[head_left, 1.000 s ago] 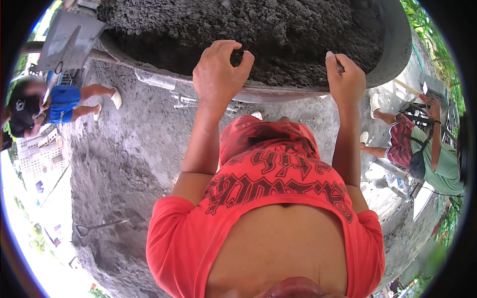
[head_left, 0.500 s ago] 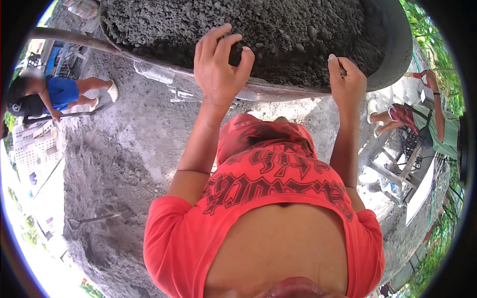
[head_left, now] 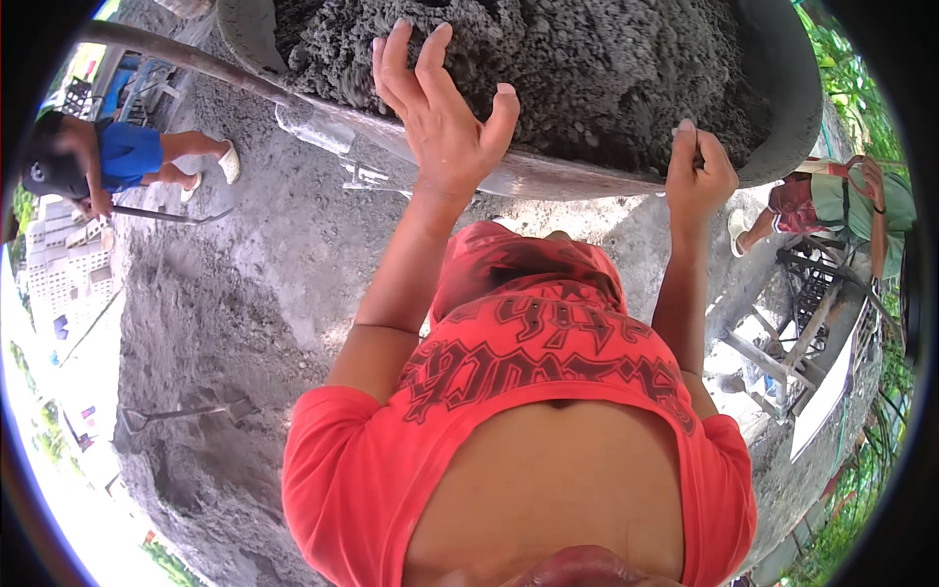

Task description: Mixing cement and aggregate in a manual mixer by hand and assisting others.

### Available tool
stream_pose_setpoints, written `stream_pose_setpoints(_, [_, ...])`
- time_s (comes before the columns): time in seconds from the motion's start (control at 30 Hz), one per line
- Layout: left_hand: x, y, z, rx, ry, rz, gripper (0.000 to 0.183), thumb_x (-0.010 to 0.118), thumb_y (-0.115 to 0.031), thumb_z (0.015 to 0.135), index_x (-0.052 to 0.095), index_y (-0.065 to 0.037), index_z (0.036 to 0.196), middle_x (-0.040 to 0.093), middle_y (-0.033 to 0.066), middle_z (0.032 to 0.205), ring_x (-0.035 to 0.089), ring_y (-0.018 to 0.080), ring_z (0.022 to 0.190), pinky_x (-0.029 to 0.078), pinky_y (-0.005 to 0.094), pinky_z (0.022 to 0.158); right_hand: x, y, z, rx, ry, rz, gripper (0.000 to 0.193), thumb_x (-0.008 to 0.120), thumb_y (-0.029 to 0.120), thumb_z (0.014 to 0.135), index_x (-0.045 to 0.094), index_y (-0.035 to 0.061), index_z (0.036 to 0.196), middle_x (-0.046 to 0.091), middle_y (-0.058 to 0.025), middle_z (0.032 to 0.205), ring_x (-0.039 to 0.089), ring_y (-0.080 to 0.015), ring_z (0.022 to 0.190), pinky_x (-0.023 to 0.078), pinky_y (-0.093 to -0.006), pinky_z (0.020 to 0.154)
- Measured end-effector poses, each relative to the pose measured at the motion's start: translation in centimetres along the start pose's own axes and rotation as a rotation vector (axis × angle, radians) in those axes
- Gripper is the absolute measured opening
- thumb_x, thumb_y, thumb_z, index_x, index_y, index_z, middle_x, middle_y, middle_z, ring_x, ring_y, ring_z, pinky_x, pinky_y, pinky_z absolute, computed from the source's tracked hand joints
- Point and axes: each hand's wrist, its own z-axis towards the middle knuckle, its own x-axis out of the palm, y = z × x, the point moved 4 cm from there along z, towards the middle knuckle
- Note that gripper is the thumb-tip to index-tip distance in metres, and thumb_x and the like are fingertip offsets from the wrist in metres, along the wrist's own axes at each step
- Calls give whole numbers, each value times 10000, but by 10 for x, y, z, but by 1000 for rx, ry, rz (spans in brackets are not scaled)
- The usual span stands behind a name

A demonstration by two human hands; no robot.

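Observation:
A large, rounded tub (head_left: 794, 108) of grey mix spans the top of the head view; its upper part is cut off. My left hand (head_left: 445, 122) is open over the near rim, fingers spread and reaching above the dark, gravelly mix (head_left: 587, 68). Nothing shows in its grasp. Farther right, my right hand (head_left: 701, 171) is closed at the same rim, thumb and fingers curled over the edge. Part of its grip is hidden.
A long pole (head_left: 186, 64) juts left from beside the tub. One person (head_left: 127, 157) at the left holds a long-handled tool (head_left: 171, 215); another (head_left: 846, 205) stands right, near a wooden frame (head_left: 782, 357). A shovel (head_left: 186, 415) lies on the grey ground at lower left.
The tub has shifted slightly right and the mix inside has moved, baring more of its inner wall. My left hand's fingers have reached farther up; both hands moved slightly right. Both people have changed posture.

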Motion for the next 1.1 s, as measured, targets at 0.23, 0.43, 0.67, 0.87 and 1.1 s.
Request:
stream_pose_setpoints(0.23, [1,1,3,24,-18,6,704,674,-350,766,448,-6,1337,298,274,1428,250,517,1304,205,630,1102,-5,0,-4,-26,-51,5,244,671,69,899,574,19,680,514,-25,579,407,-89,501,320,-265,459])
stream_pose_setpoints(0.43, [14,1,3,-53,212,123,629,669,-460,801,510,-90,1285,391,177,1412,337,461,1318,237,611,1105,-4,3,-1,-72,-101,7,233,667,63,903,575,15,694,521,-28,581,408,-87,501,327,-265,460])
stream_pose_setpoints(0.67, [20,-3,7,-149,404,192,387,623,-415,879,678,-113,1116,619,67,1261,541,282,1224,285,530,1131,1,-1,7,76,95,-53,263,704,116,863,577,40,647,499,-28,549,399,-120,470,314,-279,455])
stream_pose_setpoints(0.87, [23,-1,9,-181,411,174,385,634,-418,862,700,-89,1050,648,76,1206,581,273,1160,303,513,1126,4,-1,11,106,120,-51,264,709,120,853,572,44,641,493,-32,547,395,-129,465,317,-282,455])
stream_pose_setpoints(1.1, [21,-1,13,-187,431,148,294,655,-340,864,702,-99,1024,704,51,1092,646,261,1041,378,474,1082,4,2,12,101,108,-34,229,702,117,863,600,47,669,504,-21,555,400,-116,469,333,-268,459])
